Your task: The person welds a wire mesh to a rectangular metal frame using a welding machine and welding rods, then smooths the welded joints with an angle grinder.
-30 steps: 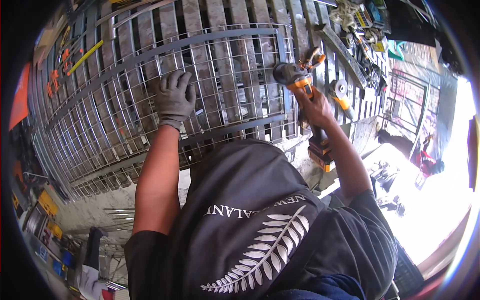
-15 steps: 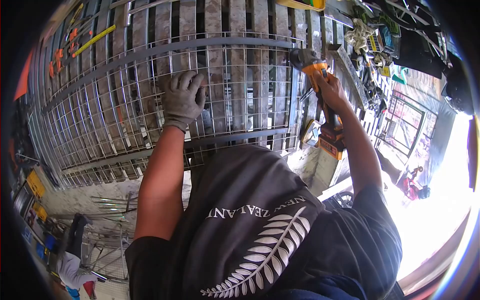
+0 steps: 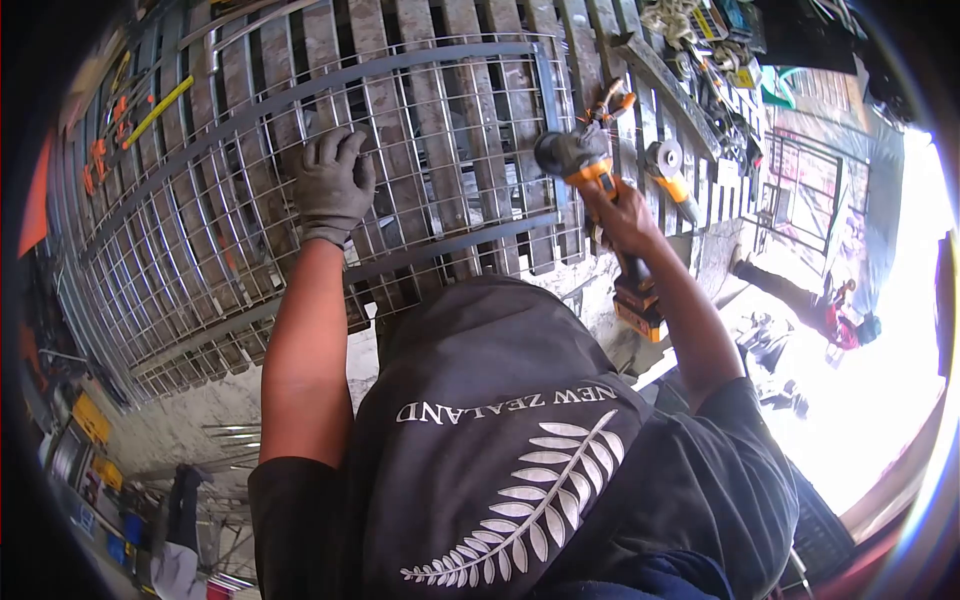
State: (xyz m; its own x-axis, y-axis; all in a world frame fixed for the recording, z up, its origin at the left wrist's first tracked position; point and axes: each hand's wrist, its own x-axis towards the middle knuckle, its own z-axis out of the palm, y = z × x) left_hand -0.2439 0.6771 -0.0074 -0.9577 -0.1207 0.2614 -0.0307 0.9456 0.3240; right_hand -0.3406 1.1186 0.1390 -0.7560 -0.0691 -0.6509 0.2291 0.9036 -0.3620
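Observation:
My left hand (image 3: 335, 188), in a grey glove, rests on the wire mesh panel (image 3: 225, 205) with its fingers bent; whether they grip a wire is hidden. My bare right hand (image 3: 622, 215) is wrapped round the body of an orange and black cordless angle grinder (image 3: 592, 172). The grinder's head is over the right end of the panel, near a flat metal bar (image 3: 547, 100) of its frame. A few orange sparks show just past the head. The panel lies on spaced metal slats (image 3: 380, 130).
A second grinder (image 3: 672, 172) and orange-handled pliers (image 3: 612, 103) lie right of the panel. A metal angle bar (image 3: 670, 95) is beside them. A yellow strip (image 3: 160, 110) lies at upper left. Other people (image 3: 800, 300) are at far right and lower left.
My right hand has brought the grinder down and left, along the frame's right end. The view has shifted, bringing the second grinder and pliers into sight. My left hand stays on the mesh.

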